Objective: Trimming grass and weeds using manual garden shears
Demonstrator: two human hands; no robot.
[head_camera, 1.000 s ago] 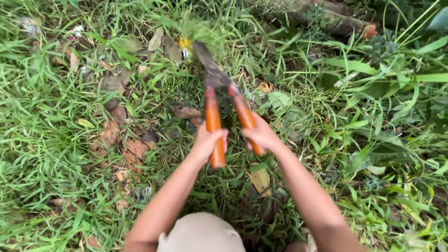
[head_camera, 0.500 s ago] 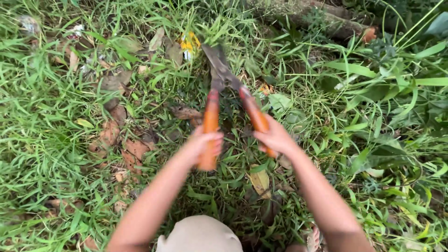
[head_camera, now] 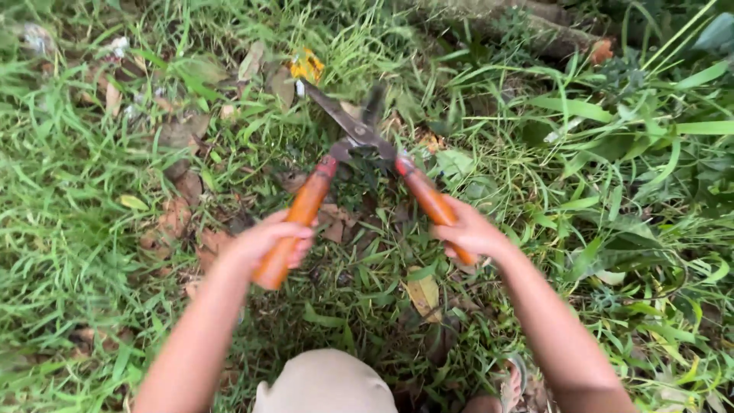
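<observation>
- Now our left hand (head_camera: 264,241), fingers wrapped round its orange handle (head_camera: 294,222), has swung outward
- Between, the shears (head_camera: 358,131) have opened over the grass (head_camera: 69,229), ready to bite
- Our right hand (head_camera: 470,229) grips the other handle (head_camera: 428,197)

The shears (head_camera: 355,141) have orange handles, each with a red collar beyond the fingertips, and dark grey blades mottled with brown rust. Under the fingers the grass (head_camera: 69,252) is bright green, strewn with brown dry leaves (head_camera: 180,218). Past the blade tips lies a yellow scrap (head_camera: 306,65).
</observation>
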